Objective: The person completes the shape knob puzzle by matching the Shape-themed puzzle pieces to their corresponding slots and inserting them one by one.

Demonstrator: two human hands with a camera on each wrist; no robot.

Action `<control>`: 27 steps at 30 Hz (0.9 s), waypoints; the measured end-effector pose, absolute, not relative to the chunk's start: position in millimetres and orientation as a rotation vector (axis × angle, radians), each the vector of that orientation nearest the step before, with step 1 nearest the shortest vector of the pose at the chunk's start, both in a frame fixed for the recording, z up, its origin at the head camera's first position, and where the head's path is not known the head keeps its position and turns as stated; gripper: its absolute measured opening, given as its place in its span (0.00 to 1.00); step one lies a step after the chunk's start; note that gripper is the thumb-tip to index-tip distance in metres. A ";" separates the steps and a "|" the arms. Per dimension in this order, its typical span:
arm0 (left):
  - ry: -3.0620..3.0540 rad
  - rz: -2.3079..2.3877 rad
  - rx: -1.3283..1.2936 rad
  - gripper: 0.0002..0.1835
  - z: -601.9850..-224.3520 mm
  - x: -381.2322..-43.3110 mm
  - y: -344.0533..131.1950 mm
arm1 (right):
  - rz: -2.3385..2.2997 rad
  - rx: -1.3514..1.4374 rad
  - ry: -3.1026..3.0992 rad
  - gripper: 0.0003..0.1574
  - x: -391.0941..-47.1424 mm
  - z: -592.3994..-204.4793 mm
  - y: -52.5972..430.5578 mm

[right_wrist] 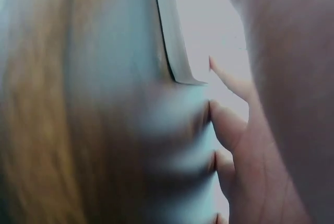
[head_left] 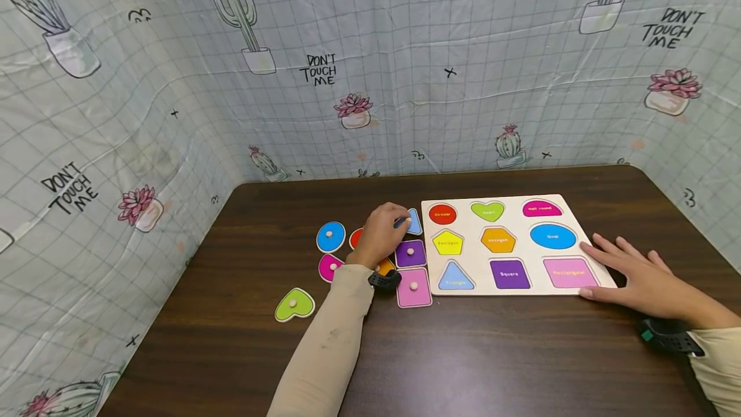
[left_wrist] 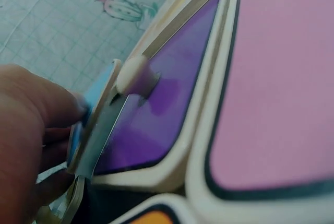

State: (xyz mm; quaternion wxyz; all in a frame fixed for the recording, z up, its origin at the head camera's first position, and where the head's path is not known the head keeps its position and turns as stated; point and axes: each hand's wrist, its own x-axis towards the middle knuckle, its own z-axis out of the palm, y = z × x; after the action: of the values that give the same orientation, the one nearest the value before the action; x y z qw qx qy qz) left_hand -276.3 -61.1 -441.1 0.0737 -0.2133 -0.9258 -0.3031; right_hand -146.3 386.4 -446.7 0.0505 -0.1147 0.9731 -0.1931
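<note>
My left hand (head_left: 379,233) pinches a light-blue triangle piece (head_left: 415,222) at the left side of the puzzle board (head_left: 475,256). In the left wrist view the blue piece (left_wrist: 99,91) stands tilted between thumb and fingers, close beside the purple square piece (left_wrist: 156,98). A pink rectangle piece (head_left: 413,298) lies just below the purple one. With fingers spread, my right hand (head_left: 642,278) rests at the board's right edge. The board carries labelled coloured shapes, such as Circular, Heart and Oval. My left hand and wrist partly hide an orange piece (head_left: 384,267) and a red piece (head_left: 355,237).
Left of my left arm lie a blue knobbed piece (head_left: 330,243), a magenta piece (head_left: 329,269) and a green heart piece (head_left: 301,303). All are on a dark wooden table (head_left: 492,352). A cactus-printed cloth (head_left: 428,114) hangs behind it.
</note>
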 end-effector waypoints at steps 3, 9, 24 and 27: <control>-2.745 -0.932 -0.634 0.13 -440.6 -276.0 -62.0 | -0.580 -0.333 2.975 0.62 -147.1 -446.5 383.4; -2.736 -0.955 -0.612 0.13 -440.6 -274.9 -63.6 | -0.589 -0.324 2.985 0.61 -147.9 -444.9 379.2; -2.664 -0.962 -0.575 0.12 -440.1 -266.6 -68.4 | -0.598 -0.339 2.937 0.59 -160.3 -439.8 377.6; -2.664 -0.965 -0.586 0.12 -438.2 -262.8 -70.5 | -0.582 -0.342 2.934 0.59 -165.9 -439.1 377.2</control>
State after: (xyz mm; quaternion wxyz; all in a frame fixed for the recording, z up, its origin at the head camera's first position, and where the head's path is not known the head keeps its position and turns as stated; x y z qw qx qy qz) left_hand -262.8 -70.5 -438.2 0.1238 -0.2009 -0.9137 -0.3309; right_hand -165.9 377.2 -439.1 0.0655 -0.1133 0.9725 -0.1928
